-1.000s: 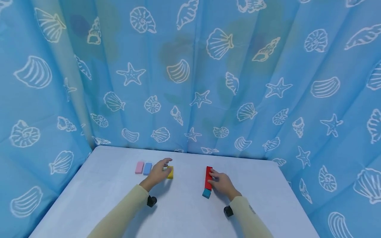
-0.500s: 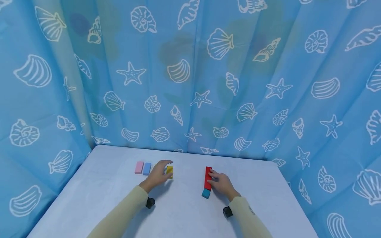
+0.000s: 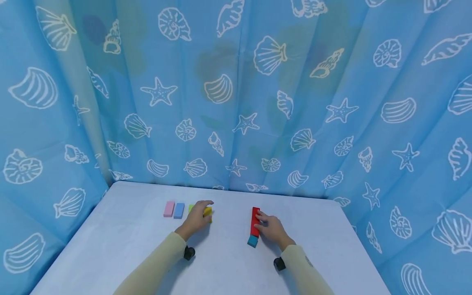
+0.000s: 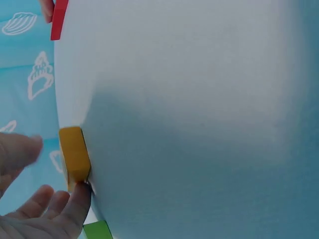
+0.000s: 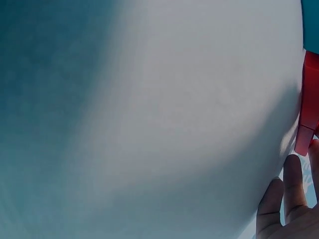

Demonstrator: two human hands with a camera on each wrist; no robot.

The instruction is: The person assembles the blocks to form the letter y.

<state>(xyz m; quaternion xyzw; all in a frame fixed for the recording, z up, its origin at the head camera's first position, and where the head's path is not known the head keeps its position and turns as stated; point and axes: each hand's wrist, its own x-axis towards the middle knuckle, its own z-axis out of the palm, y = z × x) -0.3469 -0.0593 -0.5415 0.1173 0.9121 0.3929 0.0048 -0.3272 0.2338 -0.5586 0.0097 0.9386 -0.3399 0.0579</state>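
Note:
My left hand (image 3: 196,218) reaches over the table beside a yellow block (image 3: 208,212). In the left wrist view, the fingers (image 4: 76,206) touch one end of that yellow block (image 4: 75,153), while another digit stands apart from it. A light green block (image 3: 190,208) shows just left of this hand, partly hidden by it. My right hand (image 3: 273,228) lies at the right side of a red bar (image 3: 255,223), fingertips on it. A seam crosses the red piece (image 5: 310,102) in the right wrist view, with nearly straight fingers (image 5: 294,184) at its end. A teal block (image 3: 252,241) adjoins the bar's near end.
A pink block (image 3: 169,209) and a blue block (image 3: 178,210) stand in a row left of the green one. The white table (image 3: 228,262) ends at a blue shell-print curtain (image 3: 236,143) at the back and sides.
My left hand has shifted slightly right over the yellow block, and the green block now shows on its left. The right hand stays at the red bar. The head view has shifted a little.

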